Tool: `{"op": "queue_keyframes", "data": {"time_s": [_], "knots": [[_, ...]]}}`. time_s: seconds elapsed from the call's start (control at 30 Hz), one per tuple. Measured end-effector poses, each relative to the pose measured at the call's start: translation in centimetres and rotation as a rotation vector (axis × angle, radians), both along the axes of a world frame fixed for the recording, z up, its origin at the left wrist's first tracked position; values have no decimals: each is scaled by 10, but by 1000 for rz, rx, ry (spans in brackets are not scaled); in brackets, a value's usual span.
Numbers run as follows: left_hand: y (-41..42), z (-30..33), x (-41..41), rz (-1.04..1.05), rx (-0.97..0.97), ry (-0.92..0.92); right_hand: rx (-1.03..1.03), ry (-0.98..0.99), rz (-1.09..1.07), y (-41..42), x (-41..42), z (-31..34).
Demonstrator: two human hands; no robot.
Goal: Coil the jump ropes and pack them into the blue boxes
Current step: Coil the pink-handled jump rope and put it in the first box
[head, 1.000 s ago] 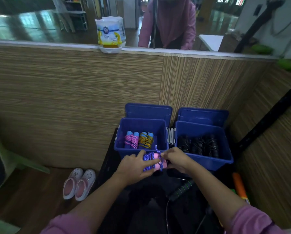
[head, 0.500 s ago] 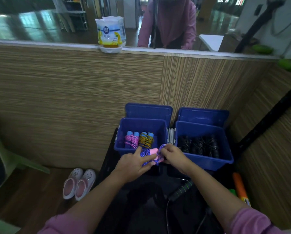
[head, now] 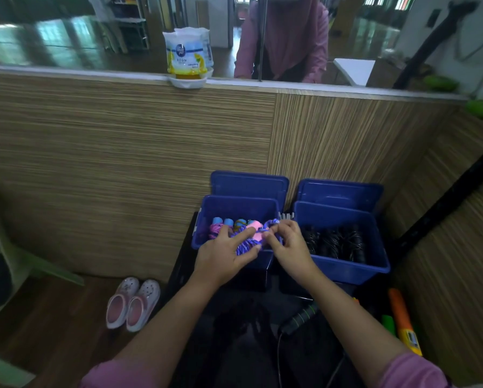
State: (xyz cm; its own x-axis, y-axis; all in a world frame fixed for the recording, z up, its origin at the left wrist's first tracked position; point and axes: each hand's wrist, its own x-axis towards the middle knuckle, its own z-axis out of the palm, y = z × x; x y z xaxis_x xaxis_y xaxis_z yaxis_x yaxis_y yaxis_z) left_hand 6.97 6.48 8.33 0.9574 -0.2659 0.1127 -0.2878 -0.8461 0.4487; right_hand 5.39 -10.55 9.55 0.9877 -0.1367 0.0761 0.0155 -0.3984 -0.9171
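Two open blue boxes stand side by side against the wooden wall. The left box (head: 234, 204) holds coiled coloured ropes with blue handles (head: 220, 224). The right box (head: 343, 268) holds several coiled black ropes (head: 335, 240). Over the left box's front edge, my left hand (head: 223, 254) and my right hand (head: 287, 245) both grip a coiled purple jump rope with pink handles (head: 250, 238). My right fingers pinch the rope's loop end near the handles. A black jump rope handle with green rings (head: 300, 319) lies on the dark surface below.
Both box lids (head: 248, 183) lean upright behind the boxes. A pair of pink clogs (head: 134, 302) sits on the floor at left. Orange and green items (head: 401, 317) lie at right. An air freshener (head: 188, 57) stands on the ledge below the mirror.
Both hands have carried the purple rope bundle forward and up, from in front of the left box to over its front edge.
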Motion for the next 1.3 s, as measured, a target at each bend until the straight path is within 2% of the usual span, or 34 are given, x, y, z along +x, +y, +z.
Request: {"op": "queue_keyframes", "data": {"time_s": [0.07, 0.17, 0.27, 0.63, 0.73, 0.83, 1.0, 1.13, 1.3], "knots": [[-2, 1, 0, -6, 60, 11, -42, 22, -34, 4, 2, 0], [-4, 1, -2, 5, 92, 27, 31, 90, -85, 6, 3, -1], [-4, 2, -3, 14, 55, 21, 35, 25, -158, 2, 2, -2], [13, 7, -10, -59, -115, -128, 479, -16, 9, 4, -4, 12], [20, 7, -10, -113, -168, -177, 597, 36, 69, 4, -6, 16], [24, 6, -8, -125, -126, -229, 740, 128, 83, 7, -7, 19], [27, 4, -9, -138, 12, -191, 738, 305, 14, 10, -11, 11], [28, 4, -12, -164, -64, -185, 827, 265, 37, 10, -15, 14], [30, 5, -14, -234, -164, -172, 906, 328, 95, 8, -19, 17]]}}
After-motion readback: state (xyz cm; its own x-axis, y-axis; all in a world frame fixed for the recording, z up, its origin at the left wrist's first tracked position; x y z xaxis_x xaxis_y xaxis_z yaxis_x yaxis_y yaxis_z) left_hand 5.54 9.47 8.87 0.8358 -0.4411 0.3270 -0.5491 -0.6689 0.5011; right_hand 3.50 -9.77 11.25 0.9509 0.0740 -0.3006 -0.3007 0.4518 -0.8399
